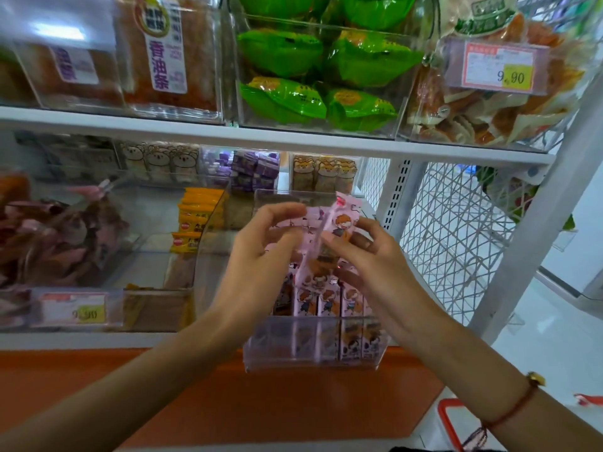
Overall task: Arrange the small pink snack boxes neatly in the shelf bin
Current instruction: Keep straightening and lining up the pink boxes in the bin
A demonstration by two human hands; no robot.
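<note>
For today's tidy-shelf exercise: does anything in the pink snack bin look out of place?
Yes. One pink snack box sits tilted above the upright front row in the clear bin, pinched between the left hand and right hand.

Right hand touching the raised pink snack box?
Touching. Head view: right hand fingers press the raised pink snack box, no gap.

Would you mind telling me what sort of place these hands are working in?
Most likely a snack aisle in a shop. White shelving carries clear bins of packaged snacks, such as the green packets, and price tags reading 9.90 hang on the bin fronts. A clear bin holds rows of small pink snack boxes.
</note>
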